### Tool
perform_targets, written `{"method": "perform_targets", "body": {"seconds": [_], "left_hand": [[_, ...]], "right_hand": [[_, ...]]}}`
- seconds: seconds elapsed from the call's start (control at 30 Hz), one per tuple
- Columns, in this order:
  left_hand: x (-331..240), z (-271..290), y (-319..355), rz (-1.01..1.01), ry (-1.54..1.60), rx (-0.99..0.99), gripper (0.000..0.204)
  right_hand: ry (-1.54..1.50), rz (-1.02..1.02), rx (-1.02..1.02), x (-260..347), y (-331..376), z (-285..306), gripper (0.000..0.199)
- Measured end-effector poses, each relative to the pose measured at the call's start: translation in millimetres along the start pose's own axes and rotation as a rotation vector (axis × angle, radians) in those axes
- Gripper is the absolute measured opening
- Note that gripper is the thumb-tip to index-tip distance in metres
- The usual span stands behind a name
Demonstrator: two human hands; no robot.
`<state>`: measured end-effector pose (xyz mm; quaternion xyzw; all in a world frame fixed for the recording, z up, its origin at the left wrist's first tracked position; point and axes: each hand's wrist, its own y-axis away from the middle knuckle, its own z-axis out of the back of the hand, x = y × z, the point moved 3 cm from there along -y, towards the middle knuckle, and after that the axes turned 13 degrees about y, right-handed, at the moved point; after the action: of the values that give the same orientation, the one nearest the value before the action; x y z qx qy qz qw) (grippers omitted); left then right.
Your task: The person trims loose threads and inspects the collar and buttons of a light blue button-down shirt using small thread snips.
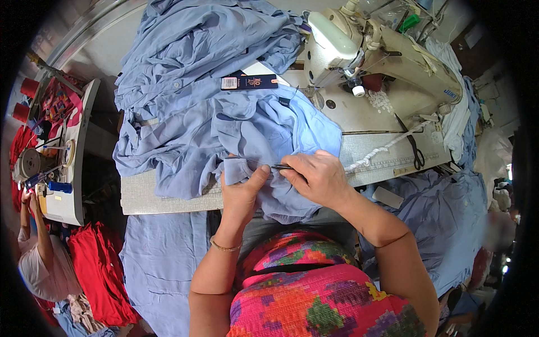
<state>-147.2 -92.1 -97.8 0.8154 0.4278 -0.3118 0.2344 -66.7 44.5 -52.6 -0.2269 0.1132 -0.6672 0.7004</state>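
Observation:
A light blue shirt lies rumpled across the front of the sewing table. My left hand is closed on a folded edge of it, thumb on top. My right hand pinches a small dark pointed tool, its tip at the cloth beside my left thumb. Whether it is a seam ripper or thread snips I cannot make out, since my fingers hide most of it. A dark hang tag with a white label rests on the cloth beyond my hands.
A sewing machine stands at the back right. Black scissors and twisted white cord lie on the table's right. More blue garments are heaped behind, with others hanging at the front. At far left, another person's arms reach to a machine.

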Motion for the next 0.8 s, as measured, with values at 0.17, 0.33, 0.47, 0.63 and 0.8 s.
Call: {"method": "perform_targets", "body": {"seconds": [0.17, 0.33, 0.47, 0.63, 0.8], "left_hand": [[0.5, 2.1, 0.1, -0.001, -0.024, 0.004, 0.035], [0.2, 0.3, 0.1, -0.025, -0.006, -0.011, 0.033], [1.4, 3.5, 0.0, -0.005, -0.021, -0.018, 0.033], [-1.4, -3.1, 0.1, -0.021, 0.014, -0.044, 0.032], [1.6, 2.4, -0.5, -0.014, -0.021, -0.033, 0.030]], "right_hand": [[0.060, 0.077, -0.031, -1.2, -1.7, -2.7, 0.014], [0.131, 0.106, -0.012, -0.7, -2.9, -1.5, 0.016], [0.076, 0.056, 0.031, -2.0, -2.2, -1.0, 0.017], [-0.020, -0.004, 0.038, -4.8, 0.7, -2.4, 0.017], [-0.029, -0.023, 0.036, -4.5, 1.0, -3.3, 0.017]]}}
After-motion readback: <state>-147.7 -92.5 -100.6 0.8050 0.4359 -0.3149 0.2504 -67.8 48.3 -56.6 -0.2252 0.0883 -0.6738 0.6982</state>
